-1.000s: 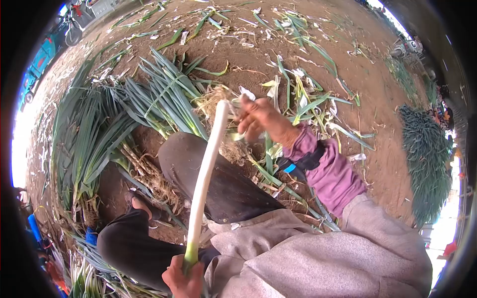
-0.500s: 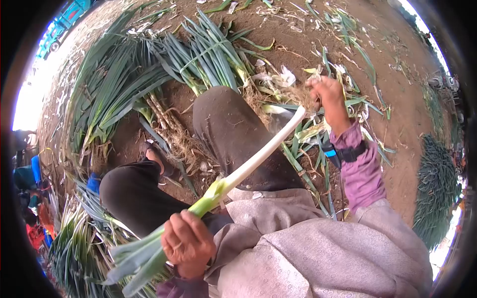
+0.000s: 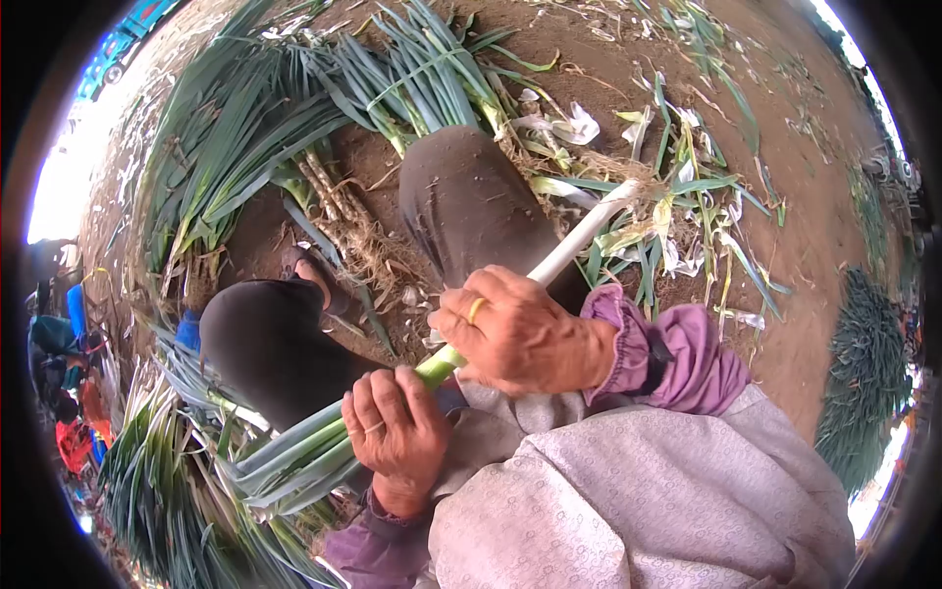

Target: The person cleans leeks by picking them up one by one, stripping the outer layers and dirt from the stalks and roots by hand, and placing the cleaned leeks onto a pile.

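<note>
A long green onion [image 3: 586, 233] lies slantwise across my lap, its white root end up and to the right and its green leaves at lower left. My left hand [image 3: 395, 432] is wrapped round the leaves. Farther up, my right hand [image 3: 525, 329] is closed on the stalk where green turns white, its fingers curled over and a ring showing. The two hands are almost touching. Thin roots stick out at the stalk's tip, beyond my right hand.
Unpeeled green onions [image 3: 245, 147] lie in a heap before my knees. Another bundle of green onions [image 3: 162, 471] is at lower left. Peeled skins and leaf scraps [image 3: 677, 211] litter the soil on the right. A large green pile [image 3: 863, 383] stands at far right.
My right hand has left the root end and come down the stalk to close beside my left hand. The root tip has shifted slightly up and right. My left hand keeps its hold.
</note>
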Demonstrator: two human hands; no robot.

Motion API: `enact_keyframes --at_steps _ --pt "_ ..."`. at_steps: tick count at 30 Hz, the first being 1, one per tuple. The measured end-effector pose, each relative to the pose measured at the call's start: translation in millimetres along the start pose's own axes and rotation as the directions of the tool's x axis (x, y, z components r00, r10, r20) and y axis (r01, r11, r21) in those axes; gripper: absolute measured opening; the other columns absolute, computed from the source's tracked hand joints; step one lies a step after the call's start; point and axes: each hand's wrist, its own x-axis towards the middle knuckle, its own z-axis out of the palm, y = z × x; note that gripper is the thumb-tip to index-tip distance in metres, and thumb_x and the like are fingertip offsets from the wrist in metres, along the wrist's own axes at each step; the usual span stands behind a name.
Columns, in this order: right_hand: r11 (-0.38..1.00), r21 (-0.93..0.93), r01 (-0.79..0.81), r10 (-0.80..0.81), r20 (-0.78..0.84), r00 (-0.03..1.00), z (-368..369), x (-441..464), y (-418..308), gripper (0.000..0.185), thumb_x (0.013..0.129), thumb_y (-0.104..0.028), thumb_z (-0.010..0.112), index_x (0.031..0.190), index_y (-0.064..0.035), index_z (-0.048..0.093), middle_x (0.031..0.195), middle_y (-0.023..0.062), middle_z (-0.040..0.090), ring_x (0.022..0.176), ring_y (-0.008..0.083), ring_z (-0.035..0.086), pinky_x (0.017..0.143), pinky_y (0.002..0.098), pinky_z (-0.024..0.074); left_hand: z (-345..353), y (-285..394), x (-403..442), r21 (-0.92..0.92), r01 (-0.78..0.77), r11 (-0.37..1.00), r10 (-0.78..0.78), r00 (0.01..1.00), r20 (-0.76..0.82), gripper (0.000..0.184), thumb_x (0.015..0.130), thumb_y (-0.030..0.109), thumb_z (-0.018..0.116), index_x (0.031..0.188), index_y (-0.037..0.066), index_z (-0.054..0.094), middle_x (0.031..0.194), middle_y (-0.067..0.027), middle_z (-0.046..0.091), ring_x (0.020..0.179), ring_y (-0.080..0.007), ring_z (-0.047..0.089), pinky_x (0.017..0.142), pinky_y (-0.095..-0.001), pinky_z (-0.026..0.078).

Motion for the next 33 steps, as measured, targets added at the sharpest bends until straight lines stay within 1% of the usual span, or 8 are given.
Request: enact_keyframes --at_steps 4,11,18,25,26,29,31,33 --pt "0.995 0.015 0.103 -0.104 0.058 0.993 4 -2 -3 0.025 0.069 -0.015 0.068 0.085 0.0022 0.061 0.078 0.0083 0.059 0.074 0.0235 0.058 0.067 0.0349 0.0487 -6 -3 0 -0.184 0.086 0.979 -0.075 0.995 0.069 0.037 0.088 0.031 0.063 0.104 -0.002 0.059 0.099 -0.0168 0.059 0.095 -0.0343 0.059 0.089 -0.0516 0.044" --pt "0.996 0.089 -0.001 0.009 -0.094 0.996 0 -10 4 0.021 0.072 -0.015 0.064 0.085 0.0017 0.061 0.079 0.0132 0.061 0.078 0.0270 0.061 0.072 0.0383 0.0517 -5 -6 -3 -0.285 0.143 0.948 -0.110 0.985 0.129 0.043 0.085 0.034 0.064 0.108 -0.002 0.057 0.098 -0.0157 0.058 0.094 -0.0344 0.057 0.094 -0.0546 0.039" --pt "0.981 -0.048 0.188 -0.190 -0.041 0.981 12 -21 0 0.025 0.069 -0.013 0.064 0.087 0.0048 0.062 0.083 0.0131 0.061 0.079 0.0258 0.060 0.070 0.0380 0.0515 -5 -9 -4 -0.381 0.149 0.912 -0.065 0.973 0.223 0.041 0.084 0.030 0.065 0.110 -0.001 0.056 0.100 -0.0143 0.057 0.098 -0.0325 0.056 0.097 -0.0536 0.035" --pt "0.991 0.130 0.030 -0.012 -0.132 0.991 6 -21 -2 0.018 0.068 -0.012 0.062 0.078 0.0030 0.061 0.079 0.0135 0.060 0.077 0.0266 0.061 0.066 0.0398 0.0519 0 3 -12 -0.204 0.032 0.978 -0.026 0.999 0.035 0.025 0.084 0.017 0.060 0.100 -0.002 0.059 0.091 -0.0145 0.059 0.086 -0.0308 0.059 0.086 -0.0506 0.045" --pt "0.995 0.094 0.027 -0.005 -0.225 0.974 7 -21 6 0.008 0.075 -0.004 0.059 0.080 0.0014 0.061 0.074 0.0120 0.060 0.066 0.0215 0.060 0.056 0.0347 0.0508 -2 5 -14 -0.139 -0.011 0.990 0.012 1.000 0.004 0.022 0.083 0.014 0.058 0.097 -0.002 0.059 0.090 -0.0149 0.059 0.085 -0.0308 0.059 0.084 -0.0502 0.046" --pt "0.785 0.567 -0.250 0.427 -0.203 0.881 -7 -19 24 0.009 0.087 -0.002 0.054 0.081 0.0009 0.061 0.070 0.0085 0.060 0.055 0.0124 0.056 0.045 0.0271 0.0464 -13 6 -14 -0.010 -0.076 0.997 0.076 0.997 -0.019 0.014 0.083 0.008 0.053 0.091 -0.002 0.060 0.089 -0.0167 0.061 0.082 -0.0307 0.061 0.082 -0.0480 0.049" --pt "0.279 0.857 -0.434 0.761 0.079 0.644 -43 -19 34 0.018 0.095 -0.006 0.051 0.083 0.0005 0.062 0.068 0.0048 0.060 0.048 0.0040 0.047 0.039 0.0201 0.0379 -18 3 -9 0.025 -0.066 0.997 0.066 0.998 -0.007 0.013 0.084 0.007 0.053 0.091 -0.002 0.060 0.089 -0.0163 0.061 0.083 -0.0304 0.061 0.083 -0.0471 0.049" --pt "0.073 0.944 -0.322 0.833 0.120 0.540 -72 -38 63 0.020 0.097 -0.012 0.053 0.084 0.0002 0.062 0.072 0.0025 0.061 0.049 0.0018 0.045 0.039 0.0175 0.0340 -18 -3 -11 0.080 0.013 0.997 -0.012 1.000 -0.006 0.012 0.085 0.005 0.053 0.092 -0.001 0.060 0.090 -0.0152 0.062 0.080 -0.0297 0.061 0.078 -0.0423 0.050"
